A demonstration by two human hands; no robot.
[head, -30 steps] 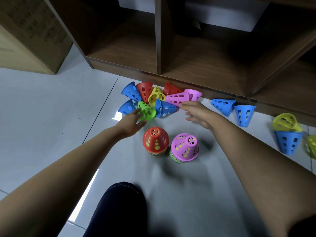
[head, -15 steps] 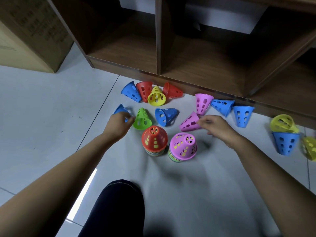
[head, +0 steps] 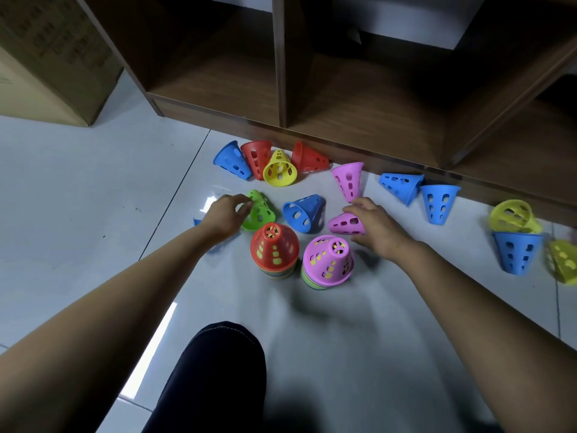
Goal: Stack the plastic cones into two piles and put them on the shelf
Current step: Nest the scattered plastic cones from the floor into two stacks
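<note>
Cardboard comes first on my feed: a brown box (head: pixel 46 57) at the far left, standing on the white tiled floor (head: pixel 78 198). The wooden shelf (head: pixel 218 82) runs across the top from eleven to two o'clock, with no cones in the compartments I can see.

My operator's left hand (head: pixel 224 214) is curled round the green cone (head: pixel 262 210), which lies tipped at ten o'clock from the red-topped pile (head: pixel 274 250). A blue sliver (head: pixel 197 221) peeks out under that wrist; I cannot tell how it lies. At twelve o'clock from the red-topped pile, close to the shelf foot, a blue cone (head: pixel 232 159), a red cone (head: pixel 257 156), a yellow cone (head: pixel 279 168) and a second red cone (head: pixel 309 157) huddle, touching. A dark-trousered knee (head: pixel 215 370) shows at six o'clock.

The red-topped pile stands just beside the pink-topped pile (head: pixel 327 260), both wide end down on the floor. A centre blue cone (head: pixel 304 212) lies on its side at twelve o'clock between them. A standing pink cone (head: pixel 348 179) rests narrow end down at one o'clock.

The right hand (head: pixel 374 226) pinches the lying pink cone (head: pixel 345 223) between thumb and fingers, at one o'clock from the pink-topped pile.

Further right, a tipped blue cone (head: pixel 399 185) touches an upturned blue cone (head: pixel 438 203). At three o'clock a yellow cone on top (head: pixel 513 215) rests on a big blue cone (head: pixel 516 251), with an edge yellow cone (head: pixel 562 260) beside it.
</note>
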